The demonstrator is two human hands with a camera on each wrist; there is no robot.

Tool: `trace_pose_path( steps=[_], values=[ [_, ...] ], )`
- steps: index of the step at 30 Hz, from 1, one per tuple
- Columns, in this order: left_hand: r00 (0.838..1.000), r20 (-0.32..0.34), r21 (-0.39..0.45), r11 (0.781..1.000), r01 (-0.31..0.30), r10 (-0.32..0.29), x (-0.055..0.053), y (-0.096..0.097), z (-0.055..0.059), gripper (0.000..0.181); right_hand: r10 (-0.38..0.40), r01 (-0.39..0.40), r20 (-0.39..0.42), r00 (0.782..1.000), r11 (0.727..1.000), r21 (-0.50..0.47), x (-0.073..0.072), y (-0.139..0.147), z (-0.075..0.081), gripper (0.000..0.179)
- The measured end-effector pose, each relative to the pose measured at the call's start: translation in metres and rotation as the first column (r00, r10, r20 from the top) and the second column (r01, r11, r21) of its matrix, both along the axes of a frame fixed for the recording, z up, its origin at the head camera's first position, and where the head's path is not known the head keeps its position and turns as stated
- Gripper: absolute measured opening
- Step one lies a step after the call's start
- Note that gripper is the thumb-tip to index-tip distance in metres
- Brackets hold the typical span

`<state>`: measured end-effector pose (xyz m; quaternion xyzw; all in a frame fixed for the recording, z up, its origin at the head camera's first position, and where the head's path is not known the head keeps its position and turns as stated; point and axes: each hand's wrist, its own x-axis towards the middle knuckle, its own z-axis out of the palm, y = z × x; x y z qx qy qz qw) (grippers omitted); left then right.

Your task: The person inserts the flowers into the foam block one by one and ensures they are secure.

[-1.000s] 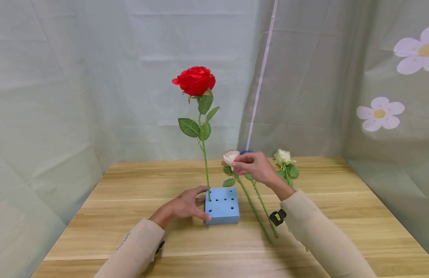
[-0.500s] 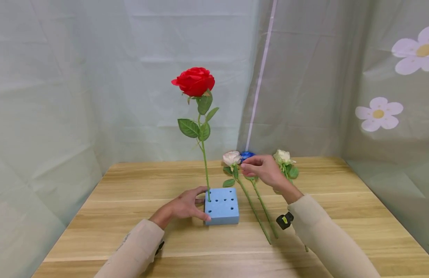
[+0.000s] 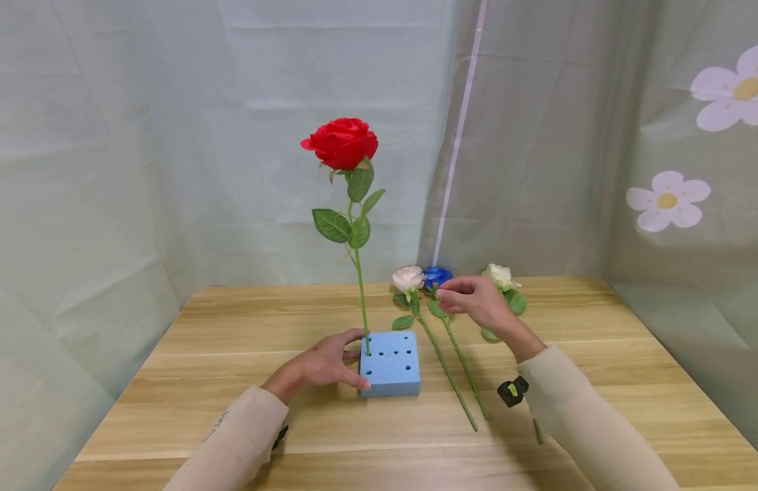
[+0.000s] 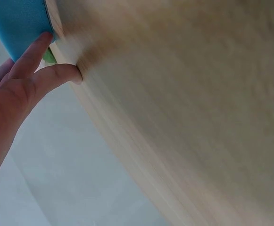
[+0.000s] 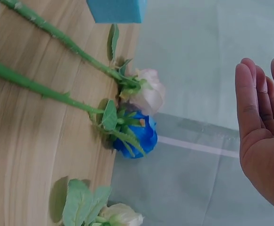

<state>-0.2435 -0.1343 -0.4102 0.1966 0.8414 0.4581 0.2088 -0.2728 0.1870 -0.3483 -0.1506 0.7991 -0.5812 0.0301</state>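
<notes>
A light-blue foam block [image 3: 389,378] with several holes rests on the table. A red rose [image 3: 342,144] stands upright in a hole near its left side. My left hand [image 3: 325,360] holds the block by its left side, thumb at the front corner and fingers toward the back; the left wrist view shows fingertips against the block [image 4: 21,23]. My right hand [image 3: 477,300] hovers over the lying flowers, holding nothing, its fingers fairly straight and the thumb apart in the right wrist view. Nearest it lie a blue rose [image 5: 144,136] and a pale pink rose [image 5: 147,92].
A cream rose [image 3: 500,275] lies farther right, its stem partly hidden behind my right arm. The wooden table [image 3: 244,320] ends at a grey-green curtain [image 3: 262,170]. Stems of the pink and blue roses point toward the front, right of the block.
My right hand has moved right, away from the pink rose, uncovering the blue rose. The left hand, block and red rose stay in place.
</notes>
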Motion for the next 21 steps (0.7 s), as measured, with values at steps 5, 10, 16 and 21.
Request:
trace_pose_path(
  steps=[5, 10, 16, 21],
  values=[
    [1.000, -0.008, 0.006, 1.000, 0.011, -0.011, -0.001, -0.001, 0.000, 0.102, -0.010, 0.010, 0.011, 1.000, 1.000, -0.015, 0.000, 0.006, -0.003, 0.030],
    [1.000, -0.004, 0.016, 1.000, 0.017, -0.017, -0.002, -0.001, -0.001, 0.101, -0.025, 0.025, 0.029, 0.999, 0.999, -0.023, 0.000, 0.011, -0.006, 0.030],
    [1.000, 0.000, 0.022, 1.000, 0.020, -0.020, -0.002, 0.000, 0.000, 0.103, -0.048, 0.049, 0.054, 0.997, 0.999, -0.008, 0.000, 0.017, -0.009, 0.034],
    [1.000, -0.003, 0.016, 1.000, 0.018, -0.018, -0.001, -0.001, 0.000, 0.103, -0.062, 0.062, 0.055, 0.997, 0.998, 0.003, 0.003, 0.022, -0.011, 0.035]
  ],
)
